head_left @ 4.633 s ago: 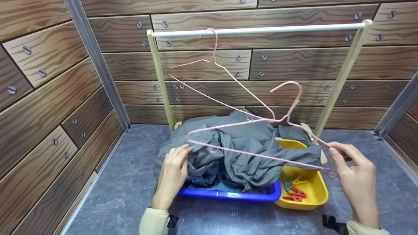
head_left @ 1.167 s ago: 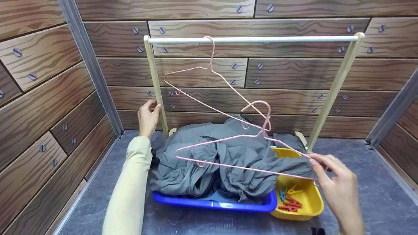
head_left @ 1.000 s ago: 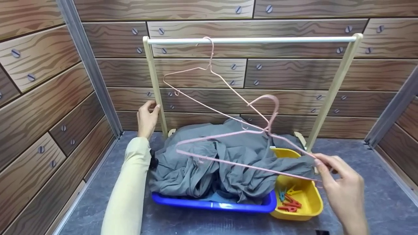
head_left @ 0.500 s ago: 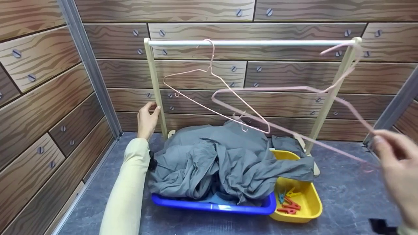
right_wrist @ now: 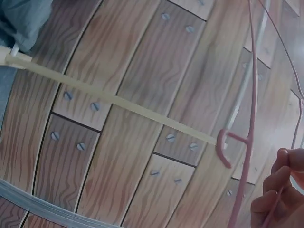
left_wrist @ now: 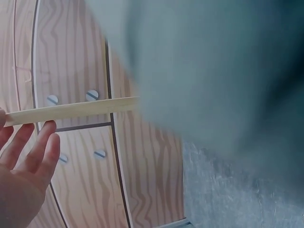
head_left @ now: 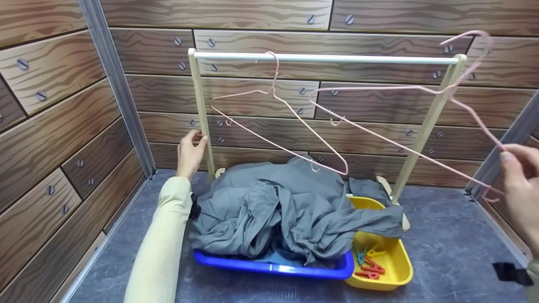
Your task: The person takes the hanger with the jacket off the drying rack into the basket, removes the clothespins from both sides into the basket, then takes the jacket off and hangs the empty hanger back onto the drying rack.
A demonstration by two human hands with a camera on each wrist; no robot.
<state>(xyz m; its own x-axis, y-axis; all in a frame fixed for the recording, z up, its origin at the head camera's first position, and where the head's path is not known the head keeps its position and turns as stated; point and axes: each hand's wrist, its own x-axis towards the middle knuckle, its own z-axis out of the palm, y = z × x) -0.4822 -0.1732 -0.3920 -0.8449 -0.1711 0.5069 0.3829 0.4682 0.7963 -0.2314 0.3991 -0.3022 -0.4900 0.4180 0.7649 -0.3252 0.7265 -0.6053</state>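
My left hand [head_left: 191, 153] holds the left wooden post [head_left: 203, 110] of a clothes rack, fingers and thumb on either side. In the left wrist view, the fingertips lie along the edge of that post [left_wrist: 71, 110]. At the far right, my right hand [head_left: 522, 185] pinches a pink wire hanger [head_left: 379, 88] by one shoulder. That hanger is tilted, its hook higher than the rail [head_left: 358, 59] in the head view. Another pink hanger [head_left: 276, 72] hangs bare on the rail, left of centre. The right wrist view shows the held hanger [right_wrist: 250, 118] close up, across the rack.
Crumpled grey cloth [head_left: 311, 181] heaps over a blue basin [head_left: 236, 264] below the rail. One part trails over a yellow tub [head_left: 400, 273] holding red, teal and yellow clothespins [head_left: 372, 265]. Wood-patterned walls [head_left: 261, 17] enclose the grey tabletop [head_left: 446, 235].
My left hand has gone from the cloth to the rack's left post and stayed there. My right hand has carried the pinched hanger up and right, away from the cloth.
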